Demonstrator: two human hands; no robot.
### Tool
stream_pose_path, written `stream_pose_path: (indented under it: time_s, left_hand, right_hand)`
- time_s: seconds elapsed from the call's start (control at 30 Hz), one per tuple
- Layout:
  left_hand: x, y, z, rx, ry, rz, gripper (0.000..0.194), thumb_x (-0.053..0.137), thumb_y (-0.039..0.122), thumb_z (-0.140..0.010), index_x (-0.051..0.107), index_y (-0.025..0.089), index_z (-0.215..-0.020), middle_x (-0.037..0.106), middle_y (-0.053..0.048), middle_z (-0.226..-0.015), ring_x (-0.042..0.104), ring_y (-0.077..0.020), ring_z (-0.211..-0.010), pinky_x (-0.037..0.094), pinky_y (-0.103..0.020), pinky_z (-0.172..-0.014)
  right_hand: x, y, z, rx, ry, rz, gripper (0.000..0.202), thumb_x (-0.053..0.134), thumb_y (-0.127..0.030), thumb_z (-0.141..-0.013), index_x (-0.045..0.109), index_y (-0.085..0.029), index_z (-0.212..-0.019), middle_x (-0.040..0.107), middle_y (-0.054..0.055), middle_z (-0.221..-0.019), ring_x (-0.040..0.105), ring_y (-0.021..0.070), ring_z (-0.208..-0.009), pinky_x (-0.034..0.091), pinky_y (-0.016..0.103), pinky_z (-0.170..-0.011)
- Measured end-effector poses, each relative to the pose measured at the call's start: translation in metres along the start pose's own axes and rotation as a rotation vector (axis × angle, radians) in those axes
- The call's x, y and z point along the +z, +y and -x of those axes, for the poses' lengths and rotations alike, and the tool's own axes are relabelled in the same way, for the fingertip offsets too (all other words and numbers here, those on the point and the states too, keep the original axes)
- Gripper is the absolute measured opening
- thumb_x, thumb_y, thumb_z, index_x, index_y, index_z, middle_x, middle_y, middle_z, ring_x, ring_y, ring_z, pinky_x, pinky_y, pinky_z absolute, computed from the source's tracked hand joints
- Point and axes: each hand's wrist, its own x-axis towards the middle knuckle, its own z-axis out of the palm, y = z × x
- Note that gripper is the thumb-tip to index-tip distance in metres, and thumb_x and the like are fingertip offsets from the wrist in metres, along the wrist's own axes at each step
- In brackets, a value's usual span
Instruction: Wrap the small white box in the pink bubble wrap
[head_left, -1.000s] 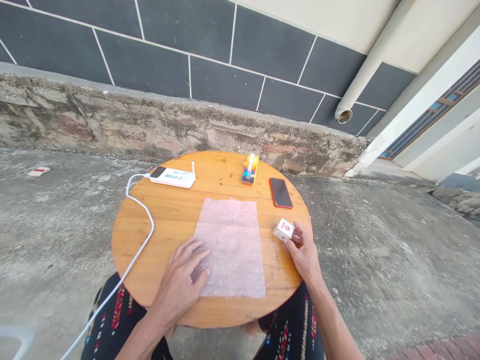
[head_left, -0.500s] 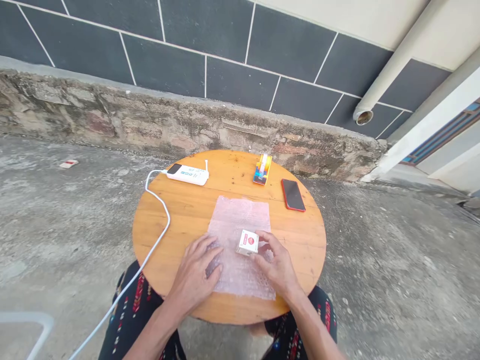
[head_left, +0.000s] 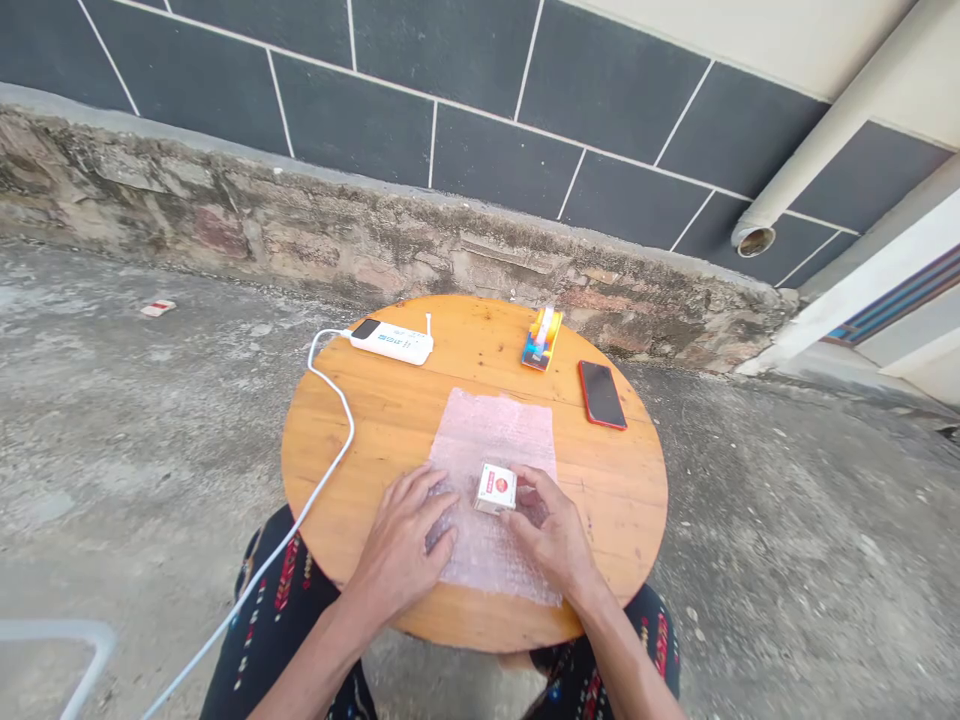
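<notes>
- A flattened red-and-white packet (head_left: 158, 308) lies on rough concrete, well apart from the round wooden table (head_left: 360, 425).
- A white cable (head_left: 349, 418) curves over the table's left edge and runs down past dark patterned trousers (head_left: 262, 610), its upper end meeting a white device (head_left: 391, 341) with blue lettering and a dark end panel.
- The person's left hand (head_left: 409, 535), fingers spread and grasping nothing, rests at the left edge of a pinkish, translucent sheet of bubble wrap (head_left: 495, 425) spread flat on the wood.
- A small white box (head_left: 496, 488) with red print sits on the bubble wrap, between the two hands.
- At the far side of the table stands a yellow-and-blue tape dispenser (head_left: 541, 338).
- The right hand (head_left: 553, 528) grasps the box from its right side, thumb at the near corner, fingers at the far one.
- A red-edged smartphone (head_left: 602, 394), its screen dark, lies near the table's right edge.
</notes>
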Motion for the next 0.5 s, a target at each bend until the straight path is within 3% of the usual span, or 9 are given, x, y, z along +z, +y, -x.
stream_pose_path:
  time_s: [0.5]
  left_hand:
    - [0.0005, -0.0002, 0.0007, -0.002, 0.008, 0.004, 0.030, 0.053, 0.018, -0.080, 0.064, 0.022, -0.108, 0.055, -0.008, -0.129, 0.044, -0.0291, -0.124, 0.041, -0.051, -0.102]
  right_hand:
    - [0.0001, 0.0034, -0.0037, -0.048, -0.013, -0.039, 0.045, 0.058, -0.018, -0.080, 0.052, -0.024, -0.124, 0.060, 0.006, -0.120, 0.061, 0.0208, -0.100, 0.051, 0.036, -0.087]
